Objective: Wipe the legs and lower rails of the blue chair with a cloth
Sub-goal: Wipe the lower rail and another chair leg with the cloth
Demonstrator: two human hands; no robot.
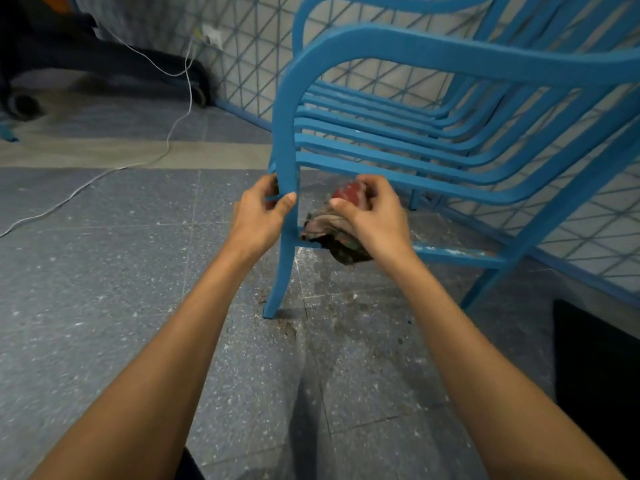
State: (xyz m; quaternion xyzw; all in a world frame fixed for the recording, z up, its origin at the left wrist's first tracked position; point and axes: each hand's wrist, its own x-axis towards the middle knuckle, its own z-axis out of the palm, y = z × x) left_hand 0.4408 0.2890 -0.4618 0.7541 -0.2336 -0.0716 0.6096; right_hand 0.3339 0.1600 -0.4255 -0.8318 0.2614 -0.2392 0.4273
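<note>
The left hand (pixel 263 209) was wrapped round the front leg (pixel 282 271) of the blue chair (pixel 415 57) just under the seat slats, thumb across the front face and fingers curled behind it, most likely to steady the chair against the rubbing. The right hand (pixel 375 220) was closed on a bunched cloth (pixel 329 237), red and dark-patterned, thumb on top and fingers curled over the wad. The cloth sat against the lower side rail (pixel 457 252) right where that rail meets the front leg, which looked like the start of a pass along the rail. The rail further along showed pale scuffs and dust, so it seemed not yet wiped. The chair stood on a grey speckled floor (pixel 104 271), with crumbs of dirt (pixel 346 306) scattered round the foot of the leg. A white cable (pixel 173 126) trailed across the floor from a wall socket (pixel 211 38), and a wall with a blue lattice pattern (pixel 381 77) ran close behind the chair.
</note>
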